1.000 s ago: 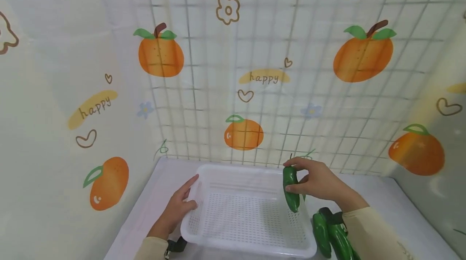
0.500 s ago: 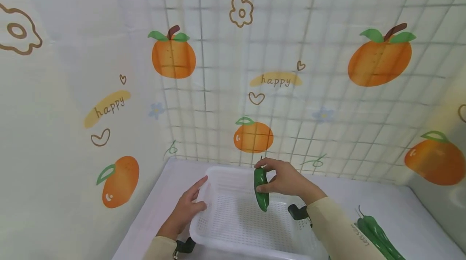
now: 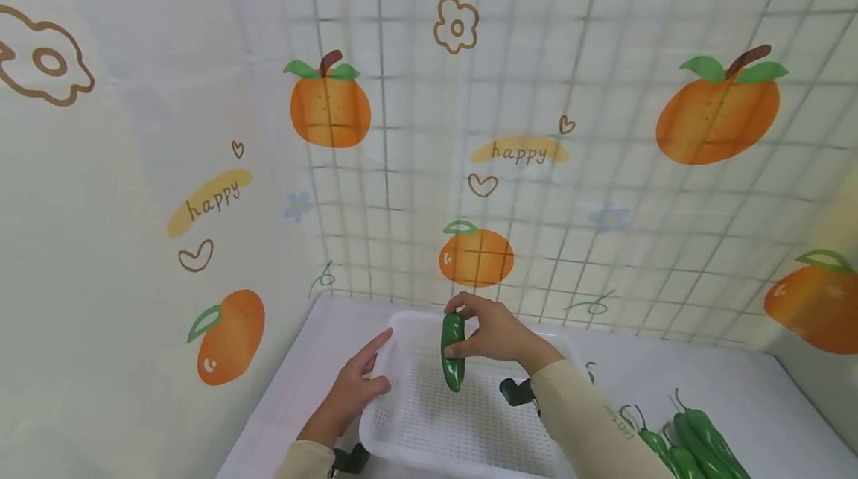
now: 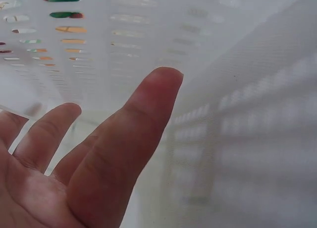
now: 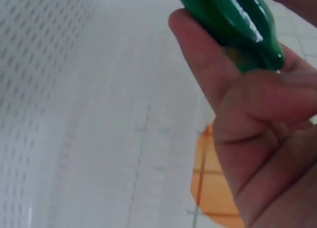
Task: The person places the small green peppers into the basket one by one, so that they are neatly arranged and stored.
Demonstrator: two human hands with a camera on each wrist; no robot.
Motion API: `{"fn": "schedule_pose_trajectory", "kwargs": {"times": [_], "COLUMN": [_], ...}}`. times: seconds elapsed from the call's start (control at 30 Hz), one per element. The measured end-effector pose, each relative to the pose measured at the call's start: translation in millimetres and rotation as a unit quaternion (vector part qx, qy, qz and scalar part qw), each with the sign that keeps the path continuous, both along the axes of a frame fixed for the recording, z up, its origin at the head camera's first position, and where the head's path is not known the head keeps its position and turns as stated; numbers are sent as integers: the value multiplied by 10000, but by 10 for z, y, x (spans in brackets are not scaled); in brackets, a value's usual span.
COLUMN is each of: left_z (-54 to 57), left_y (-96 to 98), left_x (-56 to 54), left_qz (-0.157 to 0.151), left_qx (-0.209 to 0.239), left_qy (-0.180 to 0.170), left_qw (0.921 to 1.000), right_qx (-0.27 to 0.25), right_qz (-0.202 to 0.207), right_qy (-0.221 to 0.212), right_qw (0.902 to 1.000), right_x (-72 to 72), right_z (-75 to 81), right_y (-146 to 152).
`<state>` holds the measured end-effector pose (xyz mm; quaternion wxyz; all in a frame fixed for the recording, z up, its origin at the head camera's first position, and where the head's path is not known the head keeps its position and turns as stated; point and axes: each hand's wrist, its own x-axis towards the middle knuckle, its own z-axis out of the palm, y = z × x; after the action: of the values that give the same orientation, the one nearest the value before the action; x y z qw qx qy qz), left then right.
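Note:
Over the left part of a white perforated plastic basket, my right hand pinches a glossy green chili pepper between thumb and fingers. The pepper hangs nearly upright, its tip pointing down. In the right wrist view, the same pepper sits between the fingertips, with the basket's holed surface at the left. My left hand rests at the basket's left side with fingers extended. From the left wrist view, its thumb lies against or close to the white basket wall; contact is hard to tell.
Several more green chili peppers lie on the white tabletop right of the basket, partly covered by my right sleeve. Behind the table stands a pale grid wall covering printed with oranges. A similar covering closes the left side.
My right hand has carried the chili pepper leftward from the basket's right edge to its left part. The left hand keeps its place on the basket. The head view has turned slightly.

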<state>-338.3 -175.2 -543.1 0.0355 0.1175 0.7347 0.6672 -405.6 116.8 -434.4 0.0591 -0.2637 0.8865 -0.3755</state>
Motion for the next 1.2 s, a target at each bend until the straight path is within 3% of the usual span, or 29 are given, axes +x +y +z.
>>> {"fn": "schedule_pose_trajectory", "kwargs": {"times": [0.17, 0.53, 1.0, 1.2], "left_z": [22, -40, -27, -60], "left_y": [20, 42, 21, -28], "left_x": [27, 0, 6, -38], "left_qz": [-35, -89, -81, -73], "left_qx": [23, 124, 94, 32], "left_qy": [18, 35, 99, 148], "left_qw": [10000, 9999, 9999, 9999], "right_qx": [-145, -534, -250, 60], "right_qz": [75, 330, 882, 1003], "right_qy": [-65, -201, -652, -523], "right_qw": [9998, 9978, 9936, 9936], "right_x": [-25, -25, -57, -68], "right_z": [-72, -310, -604, -697], "right_y": [-190, -381, -494, -579]}}
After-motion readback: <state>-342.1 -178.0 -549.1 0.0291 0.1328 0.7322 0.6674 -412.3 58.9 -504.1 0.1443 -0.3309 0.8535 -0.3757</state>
